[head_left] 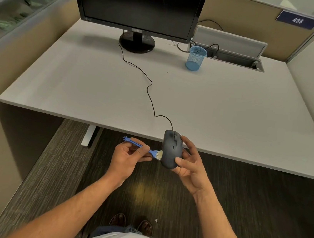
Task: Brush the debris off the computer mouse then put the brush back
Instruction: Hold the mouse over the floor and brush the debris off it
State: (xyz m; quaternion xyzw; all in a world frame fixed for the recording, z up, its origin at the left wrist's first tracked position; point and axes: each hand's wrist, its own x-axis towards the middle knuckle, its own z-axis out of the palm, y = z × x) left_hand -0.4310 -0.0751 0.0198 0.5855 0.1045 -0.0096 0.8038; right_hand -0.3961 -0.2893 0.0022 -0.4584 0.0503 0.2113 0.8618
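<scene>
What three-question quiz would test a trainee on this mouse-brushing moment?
1. True or false: the mouse lies flat on the desk.
2. Which hand holds the brush? A) left B) right C) neither
3. Fill in: the brush's pale bristles touch the mouse's ____ side, as seen from the head camera.

Key
1. False. The right hand holds it up off the desk's near edge, with its cable trailing back toward the monitor.
2. A. The left hand pinches the blue handle.
3. Left. The blue mesh cup stands empty farther back on the desk.
</scene>
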